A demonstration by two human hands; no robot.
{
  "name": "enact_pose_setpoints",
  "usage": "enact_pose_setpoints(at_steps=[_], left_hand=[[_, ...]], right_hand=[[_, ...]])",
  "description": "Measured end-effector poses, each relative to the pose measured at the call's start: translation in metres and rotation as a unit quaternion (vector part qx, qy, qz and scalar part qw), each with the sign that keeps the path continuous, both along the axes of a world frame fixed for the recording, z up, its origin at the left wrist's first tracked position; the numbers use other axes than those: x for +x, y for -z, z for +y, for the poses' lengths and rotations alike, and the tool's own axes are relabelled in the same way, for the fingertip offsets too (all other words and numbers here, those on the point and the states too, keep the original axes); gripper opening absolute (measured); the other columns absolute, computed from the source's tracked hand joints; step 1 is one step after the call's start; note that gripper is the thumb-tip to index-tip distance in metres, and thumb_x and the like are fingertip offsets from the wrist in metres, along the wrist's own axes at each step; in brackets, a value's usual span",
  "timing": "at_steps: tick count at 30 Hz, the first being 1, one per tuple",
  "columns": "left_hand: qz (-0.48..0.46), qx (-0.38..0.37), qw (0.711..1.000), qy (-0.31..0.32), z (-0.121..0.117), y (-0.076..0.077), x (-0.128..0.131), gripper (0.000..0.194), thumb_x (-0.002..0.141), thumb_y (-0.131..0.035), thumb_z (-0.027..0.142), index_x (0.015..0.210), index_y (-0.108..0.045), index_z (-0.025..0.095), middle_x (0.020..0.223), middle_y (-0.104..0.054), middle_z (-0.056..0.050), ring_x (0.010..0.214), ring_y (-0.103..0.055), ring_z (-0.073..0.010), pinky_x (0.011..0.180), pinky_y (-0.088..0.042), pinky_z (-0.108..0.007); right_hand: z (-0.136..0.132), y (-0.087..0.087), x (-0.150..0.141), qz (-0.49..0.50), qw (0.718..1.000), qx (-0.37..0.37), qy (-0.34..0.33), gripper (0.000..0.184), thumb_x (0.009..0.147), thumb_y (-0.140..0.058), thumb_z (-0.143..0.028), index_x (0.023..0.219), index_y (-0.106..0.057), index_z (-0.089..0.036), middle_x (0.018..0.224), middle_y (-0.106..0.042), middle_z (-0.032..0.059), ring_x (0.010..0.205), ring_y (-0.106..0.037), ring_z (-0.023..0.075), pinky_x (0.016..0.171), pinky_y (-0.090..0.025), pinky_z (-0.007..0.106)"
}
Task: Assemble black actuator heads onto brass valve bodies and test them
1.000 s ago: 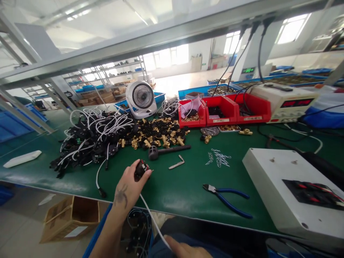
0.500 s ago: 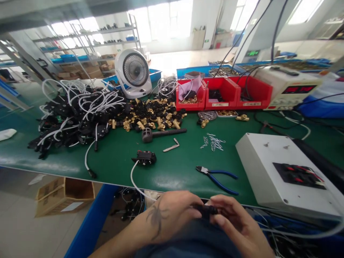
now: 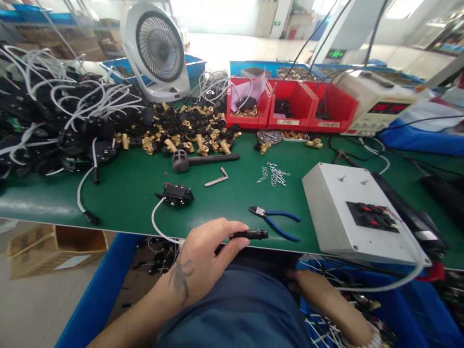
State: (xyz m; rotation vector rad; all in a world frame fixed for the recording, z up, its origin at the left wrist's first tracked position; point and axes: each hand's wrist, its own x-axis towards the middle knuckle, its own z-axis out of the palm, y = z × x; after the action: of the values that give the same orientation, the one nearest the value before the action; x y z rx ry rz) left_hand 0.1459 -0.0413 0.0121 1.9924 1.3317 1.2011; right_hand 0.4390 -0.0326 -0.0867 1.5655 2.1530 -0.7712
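My left hand (image 3: 212, 246) is closed on a black cable connector (image 3: 256, 234), pinched between thumb and fingers just above the table's front edge. The connector's ringed end points right. A white cable (image 3: 161, 229) runs from a small black module (image 3: 176, 194) on the table to my left hand; its path behind the hand is hidden. Blue-handled cutting pliers (image 3: 277, 220) lie just beyond the connector. Below the table edge hangs my right hand (image 3: 299, 280), apart from the left, with its fingers lost in dark shadow.
A grey switch box (image 3: 326, 208) stands at the right. Across the table lie a rubber mallet (image 3: 181, 162), a hex key (image 3: 219, 180), wire clips (image 3: 277, 175) and brass fittings (image 3: 199, 142). Red bins (image 3: 290, 121) and a fan (image 3: 163, 87) stand behind. Blue crates (image 3: 391, 290) sit below.
My right hand has come off the connector and dropped below the table edge. My left hand has lifted the connector up and a little left. The view has shifted right and down.
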Motion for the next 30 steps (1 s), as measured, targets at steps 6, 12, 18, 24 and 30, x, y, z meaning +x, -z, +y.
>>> enact_pose_setpoints(at_steps=[6, 12, 18, 24, 30], left_hand=[[0.029, 0.071, 0.997, -0.009, 0.000, -0.003, 0.002, 0.010, 0.095, -0.067, 0.022, 0.101, -0.071, 0.015, 0.085, -0.072, -0.001, 0.076, -0.067, -0.0088, 0.070, -0.051, -0.014], [0.062, 0.098, 0.993, 0.018, 0.002, -0.004, 0.003, 0.011, 0.096, -0.065, 0.020, 0.101, -0.071, 0.012, 0.084, -0.072, -0.002, 0.075, -0.068, -0.0105, 0.070, -0.052, -0.017], [0.082, 0.101, 0.991, 0.036, 0.003, -0.001, -0.001, 0.014, 0.098, -0.062, 0.023, 0.102, -0.070, 0.012, 0.082, -0.072, -0.003, 0.073, -0.067, -0.0125, 0.068, -0.052, -0.020], [0.131, 0.125, 0.981, 0.068, 0.007, -0.003, -0.007, 0.017, 0.101, -0.055, 0.023, 0.104, -0.068, 0.013, 0.083, -0.072, -0.004, 0.071, -0.065, -0.0135, 0.065, -0.051, -0.021], [0.138, 0.060, 0.985, 0.085, 0.007, 0.007, -0.002, 0.025, 0.104, -0.049, 0.031, 0.099, -0.068, 0.015, 0.075, -0.069, -0.002, 0.064, -0.063, -0.0129, 0.060, -0.047, -0.022]], right_hand=[[-0.009, -0.073, -0.022, 0.273, 0.956, 0.107, 0.010, 0.025, 0.101, -0.050, -0.028, 0.117, -0.068, -0.022, 0.106, -0.074, 0.0025, 0.092, -0.073, 0.0143, 0.080, -0.058, 0.020], [-0.010, -0.120, -0.048, 0.374, 0.852, 0.366, -0.016, 0.023, 0.100, -0.054, -0.015, 0.120, -0.065, -0.022, 0.102, -0.069, 0.0006, 0.093, -0.067, 0.0062, 0.085, -0.052, 0.010], [-0.003, -0.121, -0.055, 0.359, 0.853, 0.375, -0.052, 0.027, 0.101, -0.052, -0.014, 0.124, -0.066, -0.018, 0.094, -0.065, 0.0030, 0.084, -0.064, 0.0069, 0.075, -0.051, 0.013], [-0.003, -0.124, -0.059, 0.328, 0.874, 0.354, -0.057, 0.031, 0.104, -0.042, -0.021, 0.116, -0.071, -0.020, 0.097, -0.071, 0.0064, 0.085, -0.069, 0.0126, 0.074, -0.057, 0.019], [0.001, -0.108, -0.057, 0.319, 0.886, 0.330, -0.063, 0.034, 0.105, -0.040, -0.023, 0.114, -0.073, -0.019, 0.100, -0.073, 0.0074, 0.089, -0.070, 0.0147, 0.079, -0.059, 0.023]])
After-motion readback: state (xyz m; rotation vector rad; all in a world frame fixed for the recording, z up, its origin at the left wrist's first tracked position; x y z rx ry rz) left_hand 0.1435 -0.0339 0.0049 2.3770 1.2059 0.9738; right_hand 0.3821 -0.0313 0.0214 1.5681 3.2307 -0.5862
